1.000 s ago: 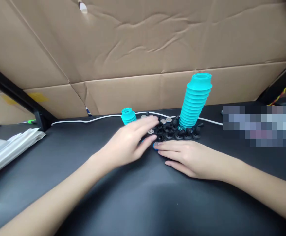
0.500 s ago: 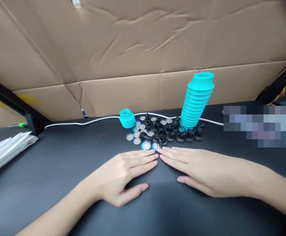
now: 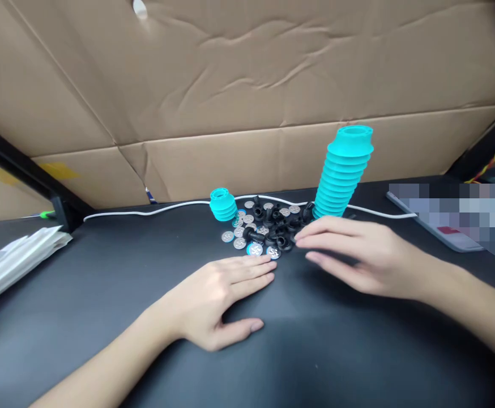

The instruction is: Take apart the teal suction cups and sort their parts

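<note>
My left hand [image 3: 226, 294] lies flat on the black tabletop, fingers stretched out and thumb apart. Its fingertips touch or nearly touch a silvery perforated disc with a blue rim [image 3: 273, 253]. Raised off the table, my right hand [image 3: 353, 249] has its fingers apart from the thumb, nothing visible between them. Its fingertips are beside the heap of small black knob-like parts [image 3: 277, 229] and hide part of it. More perforated discs [image 3: 239, 243] lie to the left of the heap. Behind them stand a short turquoise ribbed stack [image 3: 223, 205] and a tall, tilted turquoise ribbed stack [image 3: 344, 170].
A white cable [image 3: 158, 210] runs along the back of the table before a cardboard wall [image 3: 230, 73]. White packets [image 3: 18, 263] are piled at the left edge. A flat grey-edged object [image 3: 443, 235], partly blurred out, lies at the right.
My right hand has lifted from the table and moved up and right, over the right part of the black heap. My left hand stays flat in nearly the same place.
</note>
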The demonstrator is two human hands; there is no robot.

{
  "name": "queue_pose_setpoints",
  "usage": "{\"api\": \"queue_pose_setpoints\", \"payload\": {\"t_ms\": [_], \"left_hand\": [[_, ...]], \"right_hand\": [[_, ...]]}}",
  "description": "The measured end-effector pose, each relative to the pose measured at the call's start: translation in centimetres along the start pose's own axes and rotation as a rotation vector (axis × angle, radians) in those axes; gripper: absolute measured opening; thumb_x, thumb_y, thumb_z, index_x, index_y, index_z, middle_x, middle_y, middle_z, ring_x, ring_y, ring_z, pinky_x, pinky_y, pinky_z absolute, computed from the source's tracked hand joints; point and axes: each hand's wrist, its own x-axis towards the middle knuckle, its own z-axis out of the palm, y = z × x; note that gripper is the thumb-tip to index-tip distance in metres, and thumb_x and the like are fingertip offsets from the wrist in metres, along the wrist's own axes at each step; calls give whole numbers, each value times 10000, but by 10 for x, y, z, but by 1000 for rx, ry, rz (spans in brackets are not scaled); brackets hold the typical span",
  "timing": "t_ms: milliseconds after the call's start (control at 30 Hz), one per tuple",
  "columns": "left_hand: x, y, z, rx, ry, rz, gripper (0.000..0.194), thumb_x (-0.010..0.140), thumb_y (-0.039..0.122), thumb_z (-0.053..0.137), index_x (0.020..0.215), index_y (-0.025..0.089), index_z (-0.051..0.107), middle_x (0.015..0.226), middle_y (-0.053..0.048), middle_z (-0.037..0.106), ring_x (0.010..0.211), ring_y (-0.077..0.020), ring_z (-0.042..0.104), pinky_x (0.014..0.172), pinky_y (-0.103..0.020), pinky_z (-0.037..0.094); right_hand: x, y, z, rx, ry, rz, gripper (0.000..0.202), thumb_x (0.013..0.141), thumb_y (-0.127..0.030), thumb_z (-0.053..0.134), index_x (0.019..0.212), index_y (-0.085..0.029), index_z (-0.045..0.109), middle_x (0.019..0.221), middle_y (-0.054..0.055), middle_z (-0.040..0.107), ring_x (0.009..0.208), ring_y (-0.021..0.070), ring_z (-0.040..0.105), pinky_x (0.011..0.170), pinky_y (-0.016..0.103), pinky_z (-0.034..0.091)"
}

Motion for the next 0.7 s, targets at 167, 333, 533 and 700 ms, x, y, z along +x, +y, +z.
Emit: {"api": "queue_pose_setpoints", "payload": {"t_ms": [167,333,533,700], "left_hand": [[1,0,2,6,16,16,655,950,331,690,1554,123,546,1579,-201,551,1485,-331,546,1265,-472,460],[1,0,3,4,26,26,655,947,332,689,1556,136,545,1577,-195,555,1475,-325,557,1258,-466,469],[1,1,2,34,29,24,621,950,350,689,1510,99,590,1561,-205,568,1465,-328,569,1248,-459,482],[0,-2,3,32,42,35,616,959,347,686,1516,106,581,1567,-199,569,1466,-315,571,1257,-443,470]], "right_hand": [[13,9,-21,-291,474,107,282,882,-118,767,1121,-261,727,1081,82,784,1002,277,755,954,470,622],[36,25,-51,-467,667,307,403,929,-245,758,1326,-198,704,1395,157,707,1339,334,644,1133,488,544],[50,58,-67,-262,460,611,539,852,-406,833,1320,-154,742,1274,158,790,1157,350,763,1057,538,596],[49,68,-63,-250,495,603,468,868,-420,805,1262,-170,778,1211,123,815,1088,322,787,1003,522,623]]}}
